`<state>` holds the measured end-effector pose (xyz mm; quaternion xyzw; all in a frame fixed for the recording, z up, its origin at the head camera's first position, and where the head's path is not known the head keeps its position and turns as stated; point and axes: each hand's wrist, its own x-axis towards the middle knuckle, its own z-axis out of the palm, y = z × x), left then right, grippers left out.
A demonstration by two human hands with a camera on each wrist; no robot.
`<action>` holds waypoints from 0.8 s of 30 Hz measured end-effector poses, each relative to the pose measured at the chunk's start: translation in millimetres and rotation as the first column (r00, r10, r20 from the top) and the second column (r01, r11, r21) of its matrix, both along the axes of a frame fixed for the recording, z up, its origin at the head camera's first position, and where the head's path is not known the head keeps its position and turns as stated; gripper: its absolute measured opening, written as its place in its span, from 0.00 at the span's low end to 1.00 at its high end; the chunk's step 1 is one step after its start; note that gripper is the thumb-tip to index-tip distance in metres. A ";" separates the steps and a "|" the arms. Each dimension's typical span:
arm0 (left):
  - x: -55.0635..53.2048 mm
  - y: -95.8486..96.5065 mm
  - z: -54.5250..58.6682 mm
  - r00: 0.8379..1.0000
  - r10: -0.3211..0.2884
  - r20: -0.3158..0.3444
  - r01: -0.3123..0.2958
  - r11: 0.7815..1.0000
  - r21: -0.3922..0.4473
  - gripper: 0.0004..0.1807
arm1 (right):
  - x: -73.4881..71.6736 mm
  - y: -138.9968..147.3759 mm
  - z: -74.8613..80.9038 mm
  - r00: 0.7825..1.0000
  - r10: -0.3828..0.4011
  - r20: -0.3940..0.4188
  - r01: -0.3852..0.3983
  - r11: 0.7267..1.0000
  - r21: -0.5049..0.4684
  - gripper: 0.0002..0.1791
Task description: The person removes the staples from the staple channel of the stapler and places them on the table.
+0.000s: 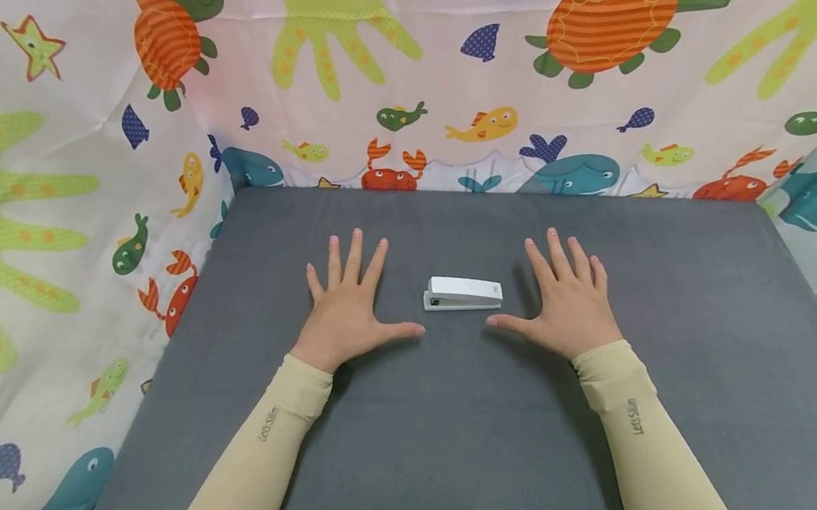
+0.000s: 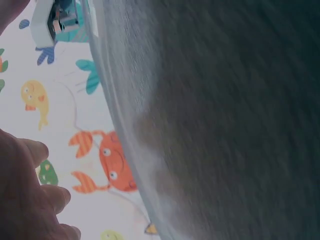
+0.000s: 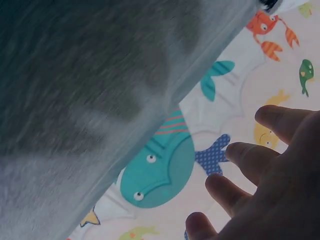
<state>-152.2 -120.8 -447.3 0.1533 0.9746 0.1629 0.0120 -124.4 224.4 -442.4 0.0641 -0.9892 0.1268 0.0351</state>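
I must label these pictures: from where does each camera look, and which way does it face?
Head: on the head, facing forward and down at the stapler between left hand and right hand; both sleeves show.
Left wrist: on that wrist, facing across the table to the cloth; fingers show.
Right wrist: on that wrist, facing table and cloth; fingers show.
The wrist views share a printed crab.

Stapler (image 2: 43,31) partly beyond left wrist view's top edge

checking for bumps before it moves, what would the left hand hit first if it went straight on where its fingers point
Ahead of the left hand, probably the cloth behind the table; the stapler lies off to the right. Depth is hard to judge.
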 end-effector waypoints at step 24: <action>-4.3 45.6 1.5 0.989 -0.146 0.018 0.146 0.988 0.045 0.76 | -13.2 -67.8 3.8 0.987 0.153 -0.051 -0.154 0.988 -0.002 0.60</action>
